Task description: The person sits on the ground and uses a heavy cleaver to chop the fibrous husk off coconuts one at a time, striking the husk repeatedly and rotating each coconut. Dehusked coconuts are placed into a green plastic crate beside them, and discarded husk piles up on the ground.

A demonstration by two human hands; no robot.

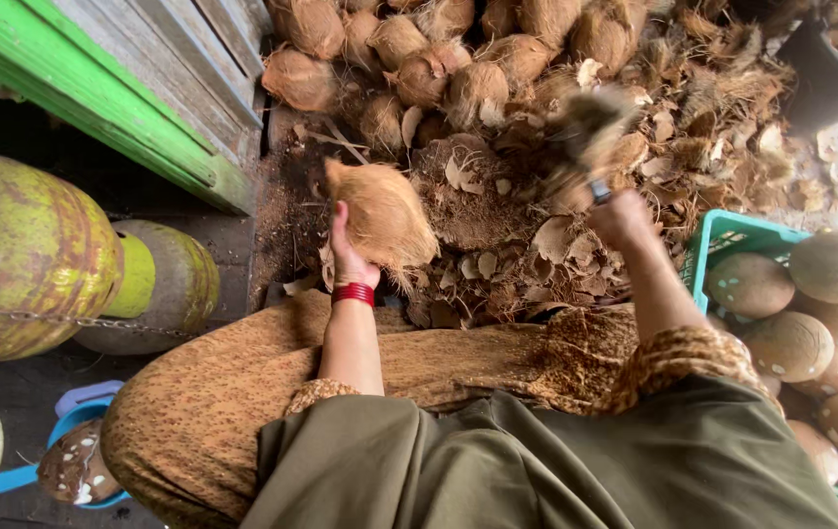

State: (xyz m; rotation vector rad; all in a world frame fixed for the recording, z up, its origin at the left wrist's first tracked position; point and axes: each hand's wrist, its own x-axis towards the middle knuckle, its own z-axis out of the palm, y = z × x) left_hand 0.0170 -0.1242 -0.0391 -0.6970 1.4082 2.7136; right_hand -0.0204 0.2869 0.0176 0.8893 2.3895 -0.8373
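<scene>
Two bare hands work over a heap of husk [497, 225] scraps. Left hand [348, 257], a red bangle [352, 293] on its wrist, is wrapped around the lower side of a hairy brown coconut [383, 214], holding it up just above the heap's near edge. Right hand [619, 216] is closed around the handle of a tool [586, 137], which is blurred and cannot be made out clearly; it sits above the heap, to the right of the coconut and apart from it. Beyond the heap lies a pile of unpeeled coconuts [419, 59]. Right of the heap, a green crate [723, 240] holds smooth, peeled nuts [791, 343]. Left of the heap stand yellow-green gas cylinders [37, 255] beside a green-edged wooden panel [145, 88].
</scene>
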